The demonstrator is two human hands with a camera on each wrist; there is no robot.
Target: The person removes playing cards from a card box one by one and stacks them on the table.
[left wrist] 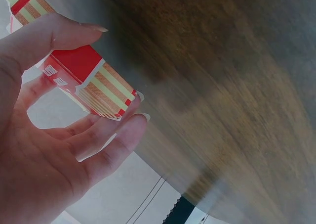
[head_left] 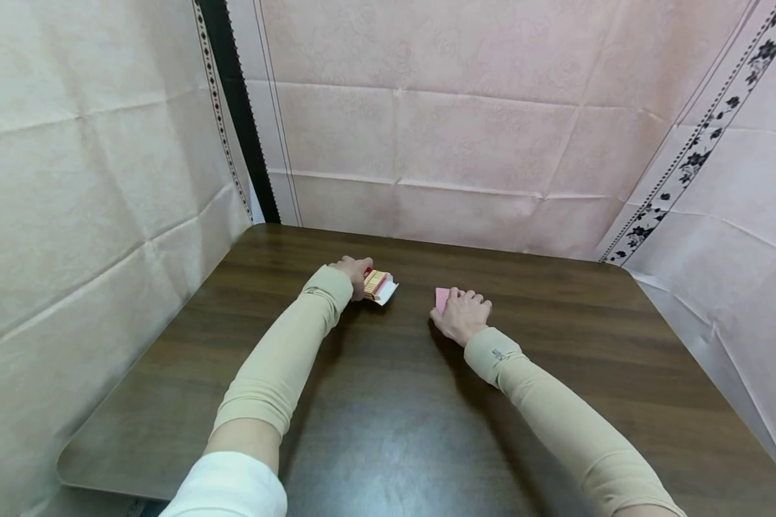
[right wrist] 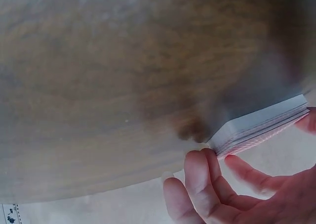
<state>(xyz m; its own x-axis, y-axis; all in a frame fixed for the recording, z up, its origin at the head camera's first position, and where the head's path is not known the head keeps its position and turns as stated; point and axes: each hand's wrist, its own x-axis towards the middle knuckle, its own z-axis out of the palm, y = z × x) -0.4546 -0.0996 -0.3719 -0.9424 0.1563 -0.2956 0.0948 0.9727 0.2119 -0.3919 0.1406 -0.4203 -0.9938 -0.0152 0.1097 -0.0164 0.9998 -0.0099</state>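
In the head view my left hand (head_left: 352, 274) grips a small playing-card box (head_left: 376, 283), red with yellow stripes. A white flap (head_left: 387, 291) sticks out at the box's right end. The left wrist view shows the thumb on one side of the card box (left wrist: 83, 61) and fingers on the other. To the right, my right hand (head_left: 463, 316) holds a deck of playing cards (head_left: 441, 296) with pink patterned backs. Seen from the right wrist, the deck (right wrist: 264, 122) is a squared stack between thumb and fingers, white card face outward. The box's inside is hidden.
Both hands are over the far half of a dark brown wooden table (head_left: 375, 402) with rounded corners. Pale cloth sheets (head_left: 440, 136) hang behind and at both sides, one with a black floral border (head_left: 692, 158).
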